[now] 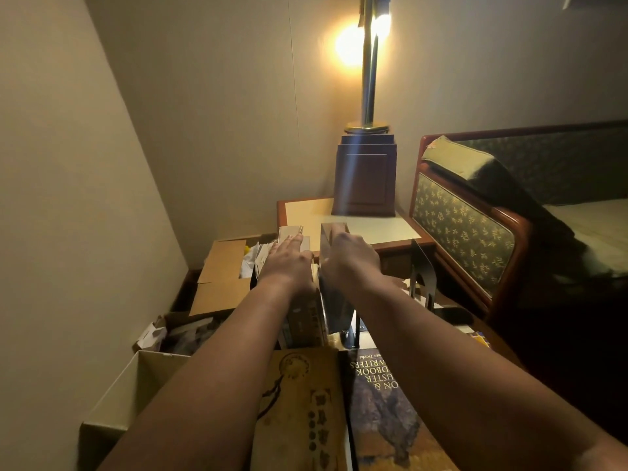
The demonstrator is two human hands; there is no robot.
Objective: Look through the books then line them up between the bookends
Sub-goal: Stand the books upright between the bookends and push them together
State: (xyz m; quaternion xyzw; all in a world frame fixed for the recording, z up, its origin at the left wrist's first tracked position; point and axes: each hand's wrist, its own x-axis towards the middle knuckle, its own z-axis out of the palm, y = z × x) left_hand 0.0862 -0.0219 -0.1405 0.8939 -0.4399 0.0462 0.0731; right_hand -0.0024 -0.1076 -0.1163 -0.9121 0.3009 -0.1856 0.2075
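Over near the black bookend (423, 266), left hand (289, 261) rests flat, fingers (295, 241) straight, on the upright row of books (306, 317) to steady it while right hand (350, 258) fingers grip a glossy book (336, 307) by its top, probably slotting it alongside.

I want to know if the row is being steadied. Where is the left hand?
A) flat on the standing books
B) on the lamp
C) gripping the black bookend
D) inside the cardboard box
A: the left hand lies flat, fingers straight, atop the standing books.
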